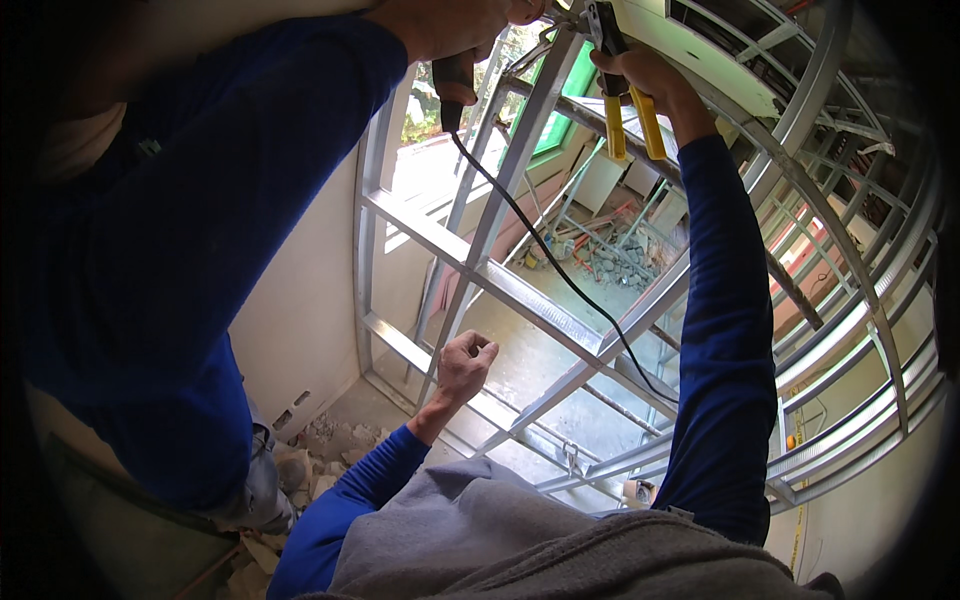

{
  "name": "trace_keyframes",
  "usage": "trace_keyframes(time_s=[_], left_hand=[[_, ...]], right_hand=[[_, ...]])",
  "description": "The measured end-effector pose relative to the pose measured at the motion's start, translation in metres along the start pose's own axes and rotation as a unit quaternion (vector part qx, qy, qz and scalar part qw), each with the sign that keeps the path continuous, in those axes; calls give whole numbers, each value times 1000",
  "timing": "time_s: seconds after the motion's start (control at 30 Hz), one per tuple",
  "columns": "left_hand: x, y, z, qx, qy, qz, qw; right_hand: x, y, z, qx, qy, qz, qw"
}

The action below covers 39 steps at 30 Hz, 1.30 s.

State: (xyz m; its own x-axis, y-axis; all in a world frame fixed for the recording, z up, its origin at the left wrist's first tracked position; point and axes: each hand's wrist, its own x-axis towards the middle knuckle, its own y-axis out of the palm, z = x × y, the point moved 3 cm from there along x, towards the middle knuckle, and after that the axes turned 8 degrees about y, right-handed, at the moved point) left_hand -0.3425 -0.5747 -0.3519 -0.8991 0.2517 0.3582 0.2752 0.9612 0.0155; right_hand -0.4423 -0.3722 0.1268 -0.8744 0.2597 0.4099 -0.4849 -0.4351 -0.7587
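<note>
My right hand point(655, 85) is raised high beside the metal framing, closed on yellow-handled pliers point(617, 125). Their dark jaws point up at a frame joint, and I cannot make out whether they grip the metal. Lower down, my left hand point(464, 366) is closed with its fingers curled against the thumb, next to an upright metal stud point(453, 325). Anything inside that hand is hidden. At the upper left a co-worker's hand point(440, 28) is by a black corded power tool point(453, 90), close to the same joint.
A co-worker in a blue sleeve point(200, 190) fills the left side. The tool's black cord point(545, 250) hangs across the metal frame point(520, 300). Rubble point(620, 260) lies on the floor beyond, and broken pieces point(315, 470) lie lower left. Curved metal framing point(850, 230) rises at right.
</note>
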Motion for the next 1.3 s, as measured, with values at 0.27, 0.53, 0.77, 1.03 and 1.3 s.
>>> trace_keyframes(time_s=[0.27, 0.53, 0.77, 1.03, 1.3], left_hand=[[6, -2, 13, 4, 1, -3, 1000], [8, 0, 20, -6, -11, -1, 1000], [9, -2, 19, 6, -6, 2, 1000], [46, 9, 6, -11, 19, -3, 1000], [87, 36, -11, 23, 136, 84, 987]], right_hand=[[1, -1, 2, -13, 33, 33, 999], [-6, 0, 6, -8, -13, 3, 1000], [-1, -5, 11, -70, 17, 21, 997], [-3, -4, 14, -66, 22, 16, 997], [21, 3, 31, -412, -102, -100, 900]])
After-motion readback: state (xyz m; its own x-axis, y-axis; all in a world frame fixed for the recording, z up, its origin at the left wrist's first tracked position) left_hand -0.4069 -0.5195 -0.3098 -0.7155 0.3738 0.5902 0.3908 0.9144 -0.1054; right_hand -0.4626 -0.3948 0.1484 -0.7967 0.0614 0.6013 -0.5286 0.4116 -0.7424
